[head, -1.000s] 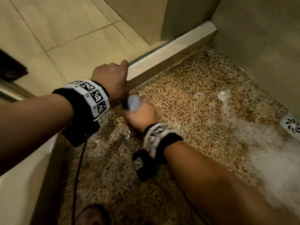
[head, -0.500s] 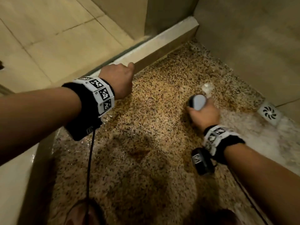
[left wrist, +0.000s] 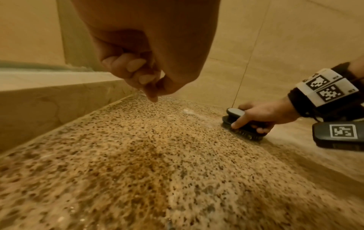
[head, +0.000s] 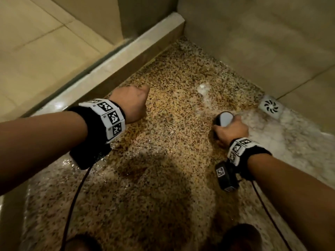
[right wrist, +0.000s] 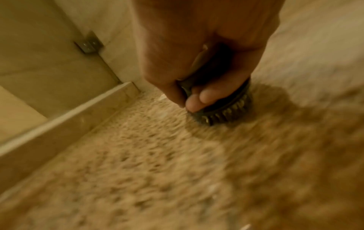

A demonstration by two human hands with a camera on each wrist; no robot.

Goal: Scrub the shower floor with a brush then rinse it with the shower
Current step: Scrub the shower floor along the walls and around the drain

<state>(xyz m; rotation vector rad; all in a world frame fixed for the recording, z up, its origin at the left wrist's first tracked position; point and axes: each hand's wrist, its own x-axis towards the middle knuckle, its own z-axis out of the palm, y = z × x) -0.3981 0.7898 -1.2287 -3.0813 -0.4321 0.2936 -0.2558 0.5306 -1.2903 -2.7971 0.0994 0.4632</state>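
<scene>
Right hand [head: 231, 130] grips the brush [left wrist: 243, 126], fingers curled round its dark body, thumb side toward the near wall. Brush sits bristles-down on the shower floor [head: 163, 160], touching it, near the right edge and just short of the floor drain [head: 270, 106]. In the head view only the brush's pale rounded top shows above the knuckles. Right wrist view: fingers [right wrist: 199, 99] wrapped over the brush [right wrist: 222, 112], bristle ring pressed to the floor [right wrist: 138, 155]; picture is motion-blurred, no finer detail.

Left hand [head: 131, 104] holds nothing. Fingers loosely curled, hanging above the floor near the left edge, beside the raised curb [head: 112, 66]. Left wrist view shows the hand [left wrist: 149, 54] from below, fingertips pointing down and clear of the floor [left wrist: 157, 155]; cannot tell whether the knuckles touch the curb [left wrist: 49, 99].

Floor is speckled brown pebble-finish, wet and glossy. White foam [head: 282, 140] covers the right edge strip from the drain back toward the near corner; a small foam patch [head: 204, 87] lies further in toward the far corner. Drain is a white square grate in the right corner against the wall [head: 253, 42].

Both wrists carry black bands with white coded tags; a cable [head: 76, 196] hangs from the left one, and a black camera block [head: 225, 176] hangs under the right wrist. Two dark foot shapes at the near edge, too dim to say more.
</scene>
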